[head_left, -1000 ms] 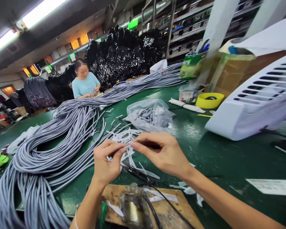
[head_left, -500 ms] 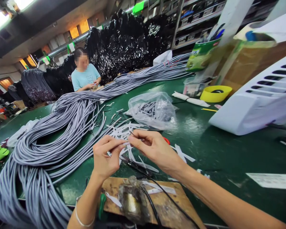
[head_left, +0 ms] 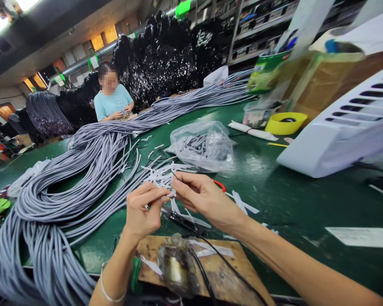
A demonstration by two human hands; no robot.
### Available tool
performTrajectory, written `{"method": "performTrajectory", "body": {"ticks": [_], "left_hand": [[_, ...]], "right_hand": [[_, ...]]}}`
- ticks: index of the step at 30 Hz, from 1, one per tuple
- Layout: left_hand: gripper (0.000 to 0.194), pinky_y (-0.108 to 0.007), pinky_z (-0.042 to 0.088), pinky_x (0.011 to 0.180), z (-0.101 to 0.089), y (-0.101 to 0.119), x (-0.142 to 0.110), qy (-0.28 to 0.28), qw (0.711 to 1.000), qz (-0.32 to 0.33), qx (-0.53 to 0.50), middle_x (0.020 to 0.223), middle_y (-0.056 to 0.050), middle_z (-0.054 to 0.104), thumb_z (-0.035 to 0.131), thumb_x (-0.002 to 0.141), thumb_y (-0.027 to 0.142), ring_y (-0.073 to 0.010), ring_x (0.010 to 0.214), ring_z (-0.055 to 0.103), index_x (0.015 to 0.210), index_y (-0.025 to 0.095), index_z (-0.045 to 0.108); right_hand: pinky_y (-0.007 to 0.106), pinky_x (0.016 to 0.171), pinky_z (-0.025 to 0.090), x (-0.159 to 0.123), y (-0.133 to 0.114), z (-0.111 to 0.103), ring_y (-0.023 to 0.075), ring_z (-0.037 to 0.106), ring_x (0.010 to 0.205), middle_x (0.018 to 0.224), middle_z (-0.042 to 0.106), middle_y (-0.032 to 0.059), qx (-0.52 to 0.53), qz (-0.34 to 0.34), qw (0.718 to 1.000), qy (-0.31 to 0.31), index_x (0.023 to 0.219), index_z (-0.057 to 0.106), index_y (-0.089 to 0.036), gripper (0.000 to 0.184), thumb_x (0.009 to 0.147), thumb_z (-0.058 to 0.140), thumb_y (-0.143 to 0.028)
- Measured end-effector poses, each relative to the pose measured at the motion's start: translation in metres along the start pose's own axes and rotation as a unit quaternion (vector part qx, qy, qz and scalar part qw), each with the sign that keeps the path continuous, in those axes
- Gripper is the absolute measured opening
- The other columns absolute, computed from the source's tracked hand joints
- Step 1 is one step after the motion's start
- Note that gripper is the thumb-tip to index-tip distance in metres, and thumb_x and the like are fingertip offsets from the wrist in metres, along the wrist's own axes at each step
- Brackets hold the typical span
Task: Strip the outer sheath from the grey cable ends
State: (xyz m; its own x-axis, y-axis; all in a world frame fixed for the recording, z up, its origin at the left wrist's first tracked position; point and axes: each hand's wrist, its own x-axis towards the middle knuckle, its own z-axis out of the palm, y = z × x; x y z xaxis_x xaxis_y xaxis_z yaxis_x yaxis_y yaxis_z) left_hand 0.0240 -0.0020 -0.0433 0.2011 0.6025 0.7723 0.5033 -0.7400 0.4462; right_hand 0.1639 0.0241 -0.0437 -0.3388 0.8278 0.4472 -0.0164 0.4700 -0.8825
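Above the wooden board, my left hand is closed in a pinch on a small whitish piece, too small to name for sure. My right hand meets it from the other side, finger and thumb pressed together on a thin dark wire whose tip sticks up. White paper-like strips lie scattered just behind the hands. Beneath them rests a dark tool, partly hidden. Black cables run across the wooden board past a metal block wrapped in clear film.
Thick bundles of grey cable cover the table's left side. Behind my hands sits a clear bag of grey pieces. A white slotted housing, yellow tape roll and green can stand right. A co-worker sits opposite.
The fingertips have drawn slightly apart, and the small whitish piece shows more clearly at my left fingertips. The whole view has shifted a little; other things keep their places.
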Motion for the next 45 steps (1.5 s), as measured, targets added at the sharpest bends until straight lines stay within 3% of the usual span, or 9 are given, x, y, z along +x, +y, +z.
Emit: {"method": "performTrajectory", "body": {"ticks": [3, 5, 7, 10, 13, 22, 45], "left_hand": [[0.014, -0.020, 0.034, 0.044, 0.001, 0.004, 0.001, 0.051, 0.996, -0.068, 0.014, 0.058, -0.002, 0.056, 0.055, 0.078, 0.016, -0.0082, 0.049, 0.045, 0.075, 0.013, 0.069], [0.016, -0.020, 0.032, 0.043, 0.002, 0.006, 0.001, 0.067, 0.992, -0.106, 0.011, 0.056, -0.001, 0.053, 0.055, 0.079, 0.019, -0.0084, 0.048, 0.042, 0.077, 0.013, 0.069], [0.019, -0.021, 0.032, 0.045, 0.002, 0.007, 0.000, 0.066, 0.990, -0.121, -0.009, 0.055, -0.001, 0.052, 0.053, 0.080, 0.021, -0.0092, 0.049, 0.043, 0.076, 0.013, 0.069], [0.019, -0.021, 0.033, 0.047, 0.001, 0.008, -0.001, 0.067, 0.989, -0.126, -0.031, 0.056, -0.001, 0.052, 0.053, 0.081, 0.021, -0.0095, 0.051, 0.044, 0.076, 0.012, 0.069], [0.018, -0.021, 0.033, 0.047, 0.000, 0.008, -0.002, 0.067, 0.989, -0.125, -0.040, 0.057, -0.001, 0.052, 0.053, 0.081, 0.020, -0.0089, 0.051, 0.043, 0.078, 0.012, 0.069], [0.017, -0.021, 0.033, 0.047, -0.001, 0.009, -0.003, 0.056, 0.990, -0.123, -0.045, 0.058, -0.001, 0.054, 0.053, 0.080, 0.019, -0.0088, 0.051, 0.044, 0.076, 0.013, 0.069], [0.017, -0.020, 0.029, 0.041, -0.001, 0.013, -0.002, 0.055, 0.992, -0.117, -0.013, 0.052, 0.000, 0.052, 0.054, 0.079, 0.020, -0.0071, 0.045, 0.039, 0.075, 0.013, 0.070]], "right_hand": [[0.022, 0.043, 0.027, -0.005, -0.003, 0.001, 0.0075, 0.031, 0.044, 0.050, 0.031, -0.0061, -0.042, -0.019, 0.999, 0.023, 0.057, 0.037, -0.020, 0.033, 0.086, 0.040, -0.037], [0.022, 0.044, 0.029, -0.007, -0.006, -0.002, 0.0080, 0.037, 0.046, 0.053, 0.041, -0.0042, -0.124, -0.070, 0.988, 0.065, 0.063, 0.046, -0.019, 0.028, 0.087, 0.040, -0.031], [0.022, 0.049, 0.032, -0.009, -0.008, -0.006, 0.0091, 0.045, 0.050, 0.058, 0.052, -0.0014, -0.230, -0.154, 0.953, 0.121, 0.069, 0.054, -0.018, 0.024, 0.088, 0.041, -0.026], [0.025, 0.055, 0.032, -0.009, -0.009, -0.012, 0.0116, 0.051, 0.056, 0.060, 0.060, 0.0008, -0.354, -0.267, 0.878, 0.181, 0.068, 0.059, -0.017, 0.021, 0.085, 0.048, -0.022], [0.028, 0.058, 0.028, -0.008, -0.011, -0.013, 0.0123, 0.049, 0.054, 0.056, 0.061, -0.0005, -0.395, -0.305, 0.844, 0.196, 0.065, 0.061, -0.017, 0.019, 0.083, 0.054, -0.021], [0.033, 0.065, 0.026, -0.009, -0.016, -0.013, 0.0138, 0.049, 0.056, 0.058, 0.066, -0.0019, -0.414, -0.317, 0.818, 0.244, 0.064, 0.062, -0.020, 0.018, 0.081, 0.057, -0.022], [0.034, 0.065, 0.028, -0.011, -0.013, -0.014, 0.0133, 0.051, 0.056, 0.060, 0.068, -0.0033, -0.446, -0.343, 0.787, 0.252, 0.068, 0.061, -0.022, 0.011, 0.079, 0.061, -0.021]]}}
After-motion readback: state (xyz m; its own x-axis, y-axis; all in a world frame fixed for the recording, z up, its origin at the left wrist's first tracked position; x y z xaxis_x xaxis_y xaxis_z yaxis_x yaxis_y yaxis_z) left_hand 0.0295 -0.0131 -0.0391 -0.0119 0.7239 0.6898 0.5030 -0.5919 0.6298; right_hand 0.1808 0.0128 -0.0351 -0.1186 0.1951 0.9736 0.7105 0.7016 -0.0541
